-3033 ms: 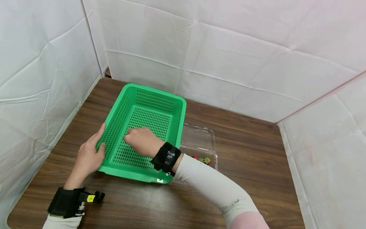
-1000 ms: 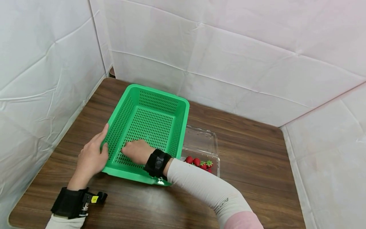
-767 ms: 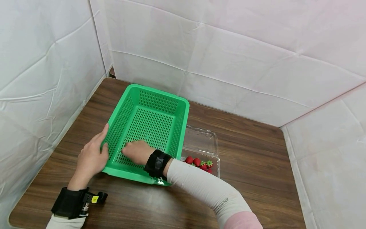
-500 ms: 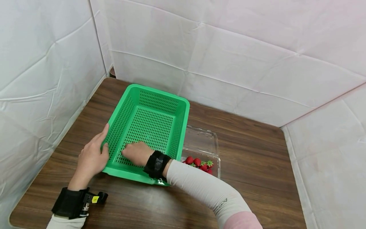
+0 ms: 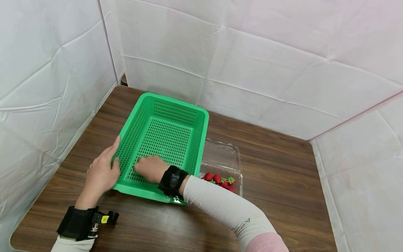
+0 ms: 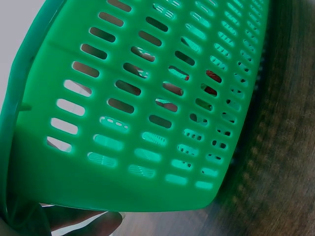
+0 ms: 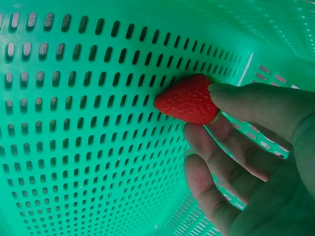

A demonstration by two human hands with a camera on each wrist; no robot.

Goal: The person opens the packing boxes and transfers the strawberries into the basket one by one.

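Note:
A green slotted basket (image 5: pixel 176 105) stands on the wooden table. My left hand (image 5: pixel 110 162) grips its left rim, thumb inside and fingers along the outer wall; one finger (image 6: pixel 88 223) shows under the basket (image 6: pixel 147 73) in the left wrist view. My right hand (image 5: pixel 140 167) reaches into the basket's near left part. There it pinches a red strawberry (image 7: pixel 187 98) between thumb and fingers (image 7: pixel 206 118), low against the slotted bottom (image 7: pixel 74 123). In the head view the hand hides that strawberry.
A clear plastic clamshell (image 5: pixel 221 157) lies open right of the basket, with several strawberries (image 5: pixel 218 179) in its near half, partly behind my right sleeve. White padded walls close the table (image 5: pixel 277 182) at the left, back and right.
Over three seconds my right hand has slid from the basket's middle toward its near left part. In the last second neither hand has moved.

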